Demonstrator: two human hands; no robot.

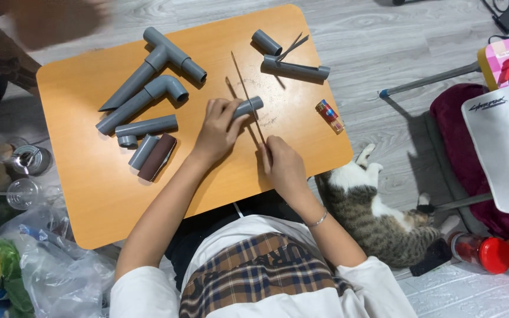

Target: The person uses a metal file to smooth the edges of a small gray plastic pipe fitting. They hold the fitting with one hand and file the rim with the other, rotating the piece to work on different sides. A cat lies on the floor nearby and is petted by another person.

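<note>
My left hand (218, 126) presses a short grey pipe piece (251, 106) down on the orange table (101, 188). My right hand (283, 166) grips the near end of a thin saw blade (244, 88) that runs away from me across the pipe piece. Left of my hands lie several grey pipes: a tee assembly (160, 56), an elbow pipe (148, 97), a straight length (146, 126), a small ring (128, 141) and a short stub beside a dark sanding block (157, 156).
At the table's far edge lie a short grey pipe (266, 42), a longer one (296, 70) and a small red-and-blue tube (330, 116). A cat (378, 215) lies on the floor at right, near a red-capped bottle (481, 252). Plastic bags and cups crowd the left.
</note>
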